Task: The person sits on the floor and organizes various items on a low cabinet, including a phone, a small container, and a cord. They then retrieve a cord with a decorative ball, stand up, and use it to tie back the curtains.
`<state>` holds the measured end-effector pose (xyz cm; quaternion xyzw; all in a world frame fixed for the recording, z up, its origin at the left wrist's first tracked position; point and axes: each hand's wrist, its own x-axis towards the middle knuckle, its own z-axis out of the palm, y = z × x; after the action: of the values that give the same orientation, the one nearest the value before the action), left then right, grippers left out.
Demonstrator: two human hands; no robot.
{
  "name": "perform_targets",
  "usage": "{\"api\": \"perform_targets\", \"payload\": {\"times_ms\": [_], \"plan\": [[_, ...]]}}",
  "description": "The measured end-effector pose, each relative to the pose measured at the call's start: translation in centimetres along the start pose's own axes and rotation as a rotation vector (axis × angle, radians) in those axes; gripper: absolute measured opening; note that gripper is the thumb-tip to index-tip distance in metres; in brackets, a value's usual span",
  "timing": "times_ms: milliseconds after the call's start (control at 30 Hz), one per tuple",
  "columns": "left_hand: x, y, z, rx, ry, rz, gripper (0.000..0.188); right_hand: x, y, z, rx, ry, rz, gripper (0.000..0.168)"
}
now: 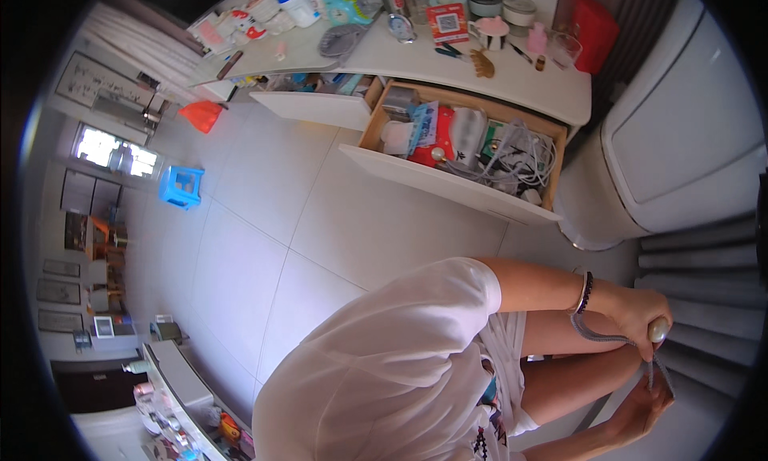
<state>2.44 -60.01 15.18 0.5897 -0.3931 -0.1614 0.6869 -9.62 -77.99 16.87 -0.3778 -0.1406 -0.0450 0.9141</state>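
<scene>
My left hand (pixel 642 320), with a bangle and a dark beaded bracelet at the wrist, grips a braided grey cord (pixel 600 337). A large pearl-like ball (pixel 658 329) shows at its fingers. One part of the cord hangs in a loop under the left wrist; another runs down to my right hand (pixel 651 404). The right fingers pinch the cord, partly hidden by the hand itself. Both hands are above my bare knees, in front of a grey pleated curtain (pixel 696 305).
An open drawer (pixel 450 182) holds cables, packets and another pearl-like ball (pixel 438 154). A second drawer (pixel 312 104) stands open beside it. Above is a cluttered white dresser top (pixel 384 53). A white appliance (pixel 678 119) stands at right; a blue stool (pixel 181 187) is on the tiled floor.
</scene>
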Motion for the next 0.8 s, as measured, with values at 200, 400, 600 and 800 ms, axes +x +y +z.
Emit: {"api": "perform_targets", "payload": {"times_ms": [200, 400, 600, 800], "plan": [[0.7, -0.8, -0.5, -0.085, 0.067, -0.013, 0.027, 1.3, 0.5, 1.6, 0.283, -0.021, 0.043, 0.037], [3.9, -0.6, 0.6, 0.051, 0.35, 0.093, 0.034, 2.7, 1.3, 5.1, -0.193, 0.29, -0.129, 0.044], [5.6, 0.8, 4.3, -0.064, 0.251, 0.129, 0.04, 3.2, 1.2, 5.4, -0.57, 0.397, -0.241, 0.042], [5.4, 2.6, 5.5, 0.097, 0.337, 0.157, 0.045, 3.7, 1.7, 5.1, -0.732, 0.435, -0.267, 0.041]]}}
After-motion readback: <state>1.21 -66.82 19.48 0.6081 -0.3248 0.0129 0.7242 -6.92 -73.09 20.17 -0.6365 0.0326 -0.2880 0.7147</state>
